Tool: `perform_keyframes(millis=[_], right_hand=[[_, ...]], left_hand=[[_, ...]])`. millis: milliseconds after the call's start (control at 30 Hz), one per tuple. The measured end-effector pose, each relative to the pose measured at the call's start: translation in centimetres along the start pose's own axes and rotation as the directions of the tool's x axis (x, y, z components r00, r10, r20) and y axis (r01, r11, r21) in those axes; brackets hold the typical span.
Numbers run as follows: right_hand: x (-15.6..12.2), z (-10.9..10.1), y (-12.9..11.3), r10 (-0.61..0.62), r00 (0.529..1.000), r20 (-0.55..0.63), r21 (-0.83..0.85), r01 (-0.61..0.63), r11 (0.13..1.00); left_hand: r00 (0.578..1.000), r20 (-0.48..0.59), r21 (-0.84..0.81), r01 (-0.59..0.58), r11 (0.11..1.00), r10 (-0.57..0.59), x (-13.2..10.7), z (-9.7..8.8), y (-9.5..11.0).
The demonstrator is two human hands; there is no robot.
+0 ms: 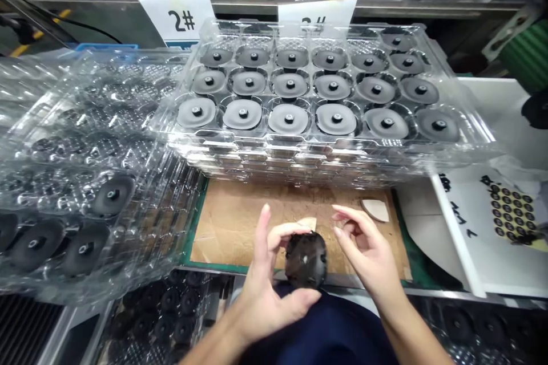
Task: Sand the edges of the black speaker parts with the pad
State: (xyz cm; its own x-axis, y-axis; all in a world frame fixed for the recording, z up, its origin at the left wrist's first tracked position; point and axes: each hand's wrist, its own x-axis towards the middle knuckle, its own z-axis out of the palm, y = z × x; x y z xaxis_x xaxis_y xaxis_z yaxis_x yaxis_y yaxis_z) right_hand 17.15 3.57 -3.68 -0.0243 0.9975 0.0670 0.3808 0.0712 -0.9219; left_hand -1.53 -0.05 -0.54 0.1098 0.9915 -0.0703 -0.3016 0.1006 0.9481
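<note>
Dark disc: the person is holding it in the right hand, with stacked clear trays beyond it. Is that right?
Not quite: the head view shows the dark disc in the left hand, not the right hand. The clear trays are indeed stacked beyond it.

Green desk (428, 275) is carrying a brown cardboard sheet (240, 205); pale curved piece (377, 210) is lying on it, clear tray stack (299, 154) standing behind.

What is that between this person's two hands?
In the head view, a dark round part, held in the left hand, lies between it and the right hand. Brown cardboard shows in the remaining gap.
</note>
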Motion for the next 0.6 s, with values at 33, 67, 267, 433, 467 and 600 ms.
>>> perform_keyframes(millis=[33, 67, 267, 433, 467, 600], right_hand=[[-0.4, -0.2, -0.3, 0.000, 0.999, -0.035, -0.003, 0.000, 1.000], [-0.8, -0.4, -0.6, -0.002, 0.998, -0.068, 0.002, 0.002, 1.000], [-1.9, -1.1, -3.6, 0.009, 0.994, -0.112, 0.256, 0.020, 0.966], [-1.4, -1.3, -5.4, 0.031, 0.998, 0.054, 0.334, -0.048, 0.941], [-1.3, -1.3, -5.5, 0.016, 0.994, 0.105, 0.340, -0.051, 0.939], [-1.2, -1.4, -5.2, -0.006, 0.975, 0.222, 0.375, -0.079, 0.924]], left_hand=[[0.997, 0.027, 0.174, -0.082, 0.981, 0.078, 0.1, -0.1, -0.1], [0.988, 0.072, 0.304, -0.149, 0.941, 0.133, 0.3, -0.1, -0.1], [0.952, 0.178, 0.473, -0.306, 0.826, 0.250, 1.4, -0.1, 0.6], [0.959, 0.127, 0.370, -0.283, 0.885, 0.254, 1.6, 0.0, 0.7], [0.968, 0.116, 0.350, -0.252, 0.902, 0.225, 1.6, 0.0, 0.6], [0.996, 0.084, 0.309, -0.029, 0.951, 0.004, 1.6, 0.2, 0.2]])
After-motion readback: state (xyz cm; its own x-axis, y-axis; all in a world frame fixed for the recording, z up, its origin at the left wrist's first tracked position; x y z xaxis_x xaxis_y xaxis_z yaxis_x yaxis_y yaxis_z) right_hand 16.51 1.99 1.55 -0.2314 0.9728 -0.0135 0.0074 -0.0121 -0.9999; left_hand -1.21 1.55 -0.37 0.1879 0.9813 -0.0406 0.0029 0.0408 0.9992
